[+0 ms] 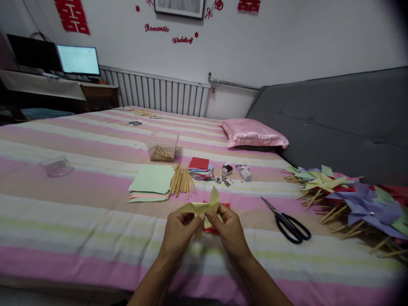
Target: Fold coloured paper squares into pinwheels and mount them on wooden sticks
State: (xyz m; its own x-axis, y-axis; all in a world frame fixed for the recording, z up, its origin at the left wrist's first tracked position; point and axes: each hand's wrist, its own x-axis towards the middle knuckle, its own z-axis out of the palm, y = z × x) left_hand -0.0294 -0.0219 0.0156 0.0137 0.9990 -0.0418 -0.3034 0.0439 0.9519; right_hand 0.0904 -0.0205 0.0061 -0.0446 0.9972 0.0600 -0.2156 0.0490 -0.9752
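A yellow paper pinwheel (214, 199) is held between my two hands, low in the middle of the view. My left hand (181, 231) pinches its left side, thumb on top near the centre. On the right side, my right hand (230, 231) grips it with thumb and fingers closed. The blades fold upward and outward, and one points down between the hands. Whether a pin sits at the centre is hidden by my thumbs. Just behind the pinwheel, something red and flat (227, 205) lies on the bedspread, mostly covered.
Black-handled scissors (291, 227) lie to the right. Finished pinwheels (371, 212) are piled at far right. Ahead are green paper sheets (151, 178), wooden sticks (181, 180), a red-topped paper stack (199, 163), small metal pins (225, 180) and a clear box of sticks (163, 146).
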